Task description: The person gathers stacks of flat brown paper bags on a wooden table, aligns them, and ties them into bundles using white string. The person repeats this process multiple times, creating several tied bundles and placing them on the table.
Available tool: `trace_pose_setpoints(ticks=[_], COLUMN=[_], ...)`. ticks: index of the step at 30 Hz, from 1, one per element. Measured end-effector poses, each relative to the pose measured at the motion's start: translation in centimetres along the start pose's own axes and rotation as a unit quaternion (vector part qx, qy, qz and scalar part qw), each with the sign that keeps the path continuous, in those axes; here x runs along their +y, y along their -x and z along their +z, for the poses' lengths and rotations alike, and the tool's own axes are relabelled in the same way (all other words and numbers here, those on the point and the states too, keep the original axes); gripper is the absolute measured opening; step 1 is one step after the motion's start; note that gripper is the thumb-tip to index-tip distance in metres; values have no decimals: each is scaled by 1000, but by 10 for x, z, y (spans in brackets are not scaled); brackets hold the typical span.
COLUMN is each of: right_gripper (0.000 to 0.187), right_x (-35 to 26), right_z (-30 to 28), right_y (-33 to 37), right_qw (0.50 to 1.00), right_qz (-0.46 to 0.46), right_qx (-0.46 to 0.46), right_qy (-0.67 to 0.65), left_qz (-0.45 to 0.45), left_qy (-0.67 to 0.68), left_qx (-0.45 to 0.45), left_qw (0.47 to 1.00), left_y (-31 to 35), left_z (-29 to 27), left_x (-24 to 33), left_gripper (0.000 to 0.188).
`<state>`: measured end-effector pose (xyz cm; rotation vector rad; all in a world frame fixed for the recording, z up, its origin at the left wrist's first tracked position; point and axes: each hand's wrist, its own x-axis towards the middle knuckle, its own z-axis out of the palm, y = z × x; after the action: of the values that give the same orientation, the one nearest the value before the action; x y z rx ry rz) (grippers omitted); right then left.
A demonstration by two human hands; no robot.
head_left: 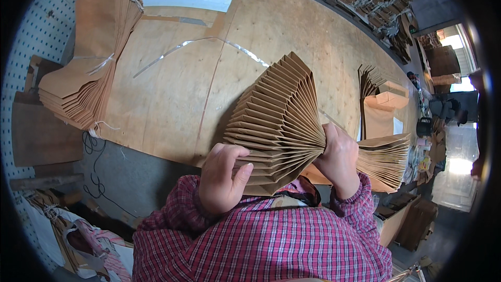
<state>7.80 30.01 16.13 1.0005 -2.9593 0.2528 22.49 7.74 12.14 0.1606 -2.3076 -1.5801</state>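
Fan the brown paper stack (282,109) evenly, creasing no edge; keep the gathered waist (320,144) firmly pinched. At the left hand (222,177): a half-open posture, thumb and fingers parted beside the lower-left folds (258,169) (cannot tell whether touching). At centre: the stack, raised over the near edge of the surface (167,104). In the right hand (338,154): the waist, tightly grasped.
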Motion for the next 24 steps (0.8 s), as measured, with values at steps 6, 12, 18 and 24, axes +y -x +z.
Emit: trace_pose_setpoints(ticks=[6, 12, 18, 24], right_gripper=[44, 45, 44, 40], right_x=[0, 0, 0, 0], right_z=[-2, -3, -3, -2], right_y=[-2, -3, -4, -5], right_qw=[1000, 1000, 1000, 1000], right_qz=[7, 0, 5, 3], right_qx=[-8, -8, -10, 2], right_qy=[-2, -4, -4, -5], left_qz=[36, 102, 106, 48], left_qy=[-46, -84, -20, -55], left_qx=[-33, -27, -20, -116], left_qw=[998, 991, 994, 991], left_y=[-14, -27, -39, -54], left_z=[4, 0, 4, 3], left_x=[-4, -13, -16, -16], left_gripper=[31, 23, 28, 40])
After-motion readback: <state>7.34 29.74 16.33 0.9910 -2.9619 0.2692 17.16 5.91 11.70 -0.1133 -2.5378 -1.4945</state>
